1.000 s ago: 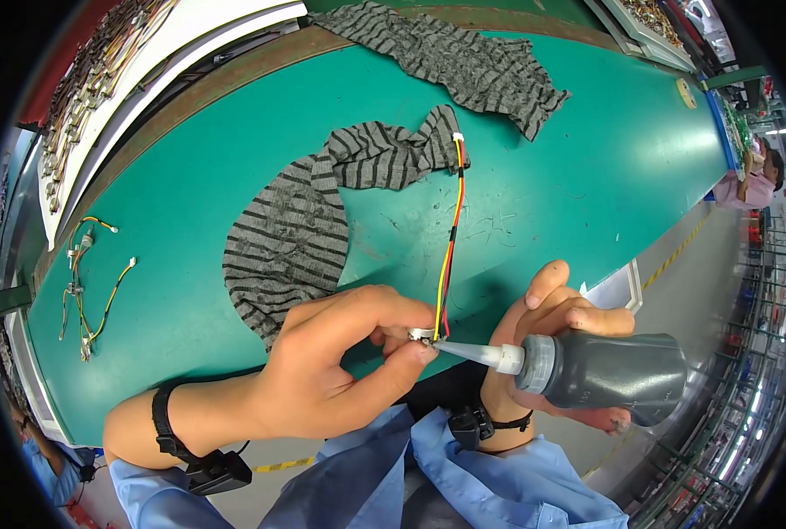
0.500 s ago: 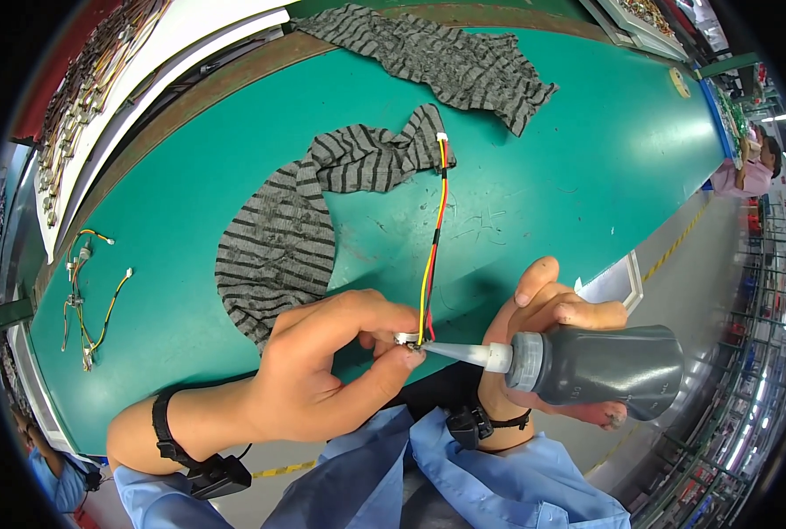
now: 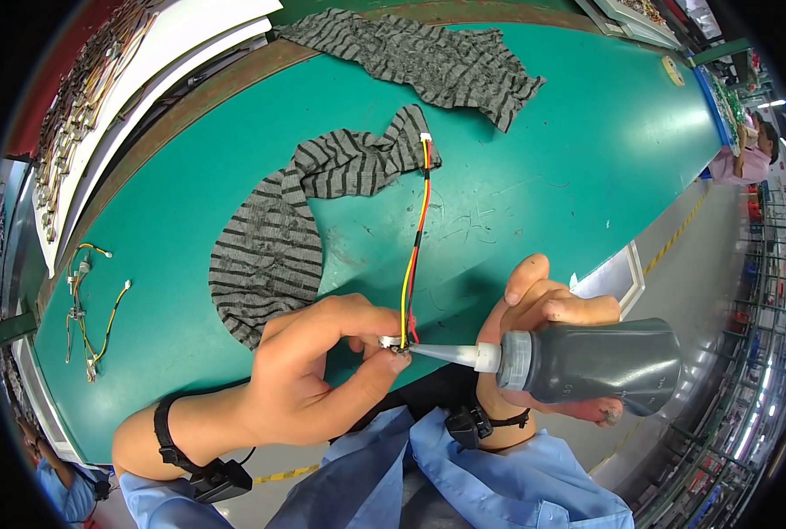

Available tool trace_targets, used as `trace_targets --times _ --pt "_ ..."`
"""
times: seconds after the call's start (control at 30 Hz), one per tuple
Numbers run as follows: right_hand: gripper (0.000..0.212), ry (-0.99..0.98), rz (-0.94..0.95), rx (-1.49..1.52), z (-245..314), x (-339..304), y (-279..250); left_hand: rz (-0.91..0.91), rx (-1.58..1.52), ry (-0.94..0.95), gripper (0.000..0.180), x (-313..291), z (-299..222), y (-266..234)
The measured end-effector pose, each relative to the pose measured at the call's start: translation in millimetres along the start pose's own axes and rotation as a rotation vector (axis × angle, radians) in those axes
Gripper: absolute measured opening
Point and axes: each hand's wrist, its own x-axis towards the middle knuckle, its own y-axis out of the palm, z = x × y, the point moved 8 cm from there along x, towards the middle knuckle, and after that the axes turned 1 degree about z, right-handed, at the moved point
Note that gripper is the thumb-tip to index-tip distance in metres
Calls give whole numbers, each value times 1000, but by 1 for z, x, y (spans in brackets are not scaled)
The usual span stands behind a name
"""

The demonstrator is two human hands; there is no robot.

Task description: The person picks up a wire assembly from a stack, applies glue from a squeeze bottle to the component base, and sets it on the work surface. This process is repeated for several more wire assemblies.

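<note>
On worktop (image 3: 543, 203): 2 cloths (image 3: 268, 251), 1 behind the other; wire harnesses (image 3: 77, 313) left of both. Bottle (image 3: 609, 363): in right hand (image 3: 536, 309).

A green tabletop (image 3: 534, 194) spreads ahead of the left hand (image 3: 309, 366), edged by a worn brown strip (image 3: 219, 81); white shelving (image 3: 190, 37) stands farther off to that hand's left. To the right of the right hand (image 3: 543, 304), a grey floor (image 3: 680, 286) bears a yellow line (image 3: 681, 227); farther right are green-framed racks (image 3: 759, 291) and bright strip lights (image 3: 773, 103).

From where I stood, a hand could pass over the right part of the green tabletop (image 3: 587, 159); leftward, the wire harness (image 3: 417, 238) and the striped fabric sleeve (image 3: 269, 251) obstructed.
</note>
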Motion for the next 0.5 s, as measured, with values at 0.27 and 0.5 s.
trace_targets --times 0.27,0.5 --pt "75 34 24 -18 0 2 -2 -101 -6 86 25 4 0 -2" --pt "74 31 13 20 0 -1 -7 -12 6 20 22 1 -1 0"
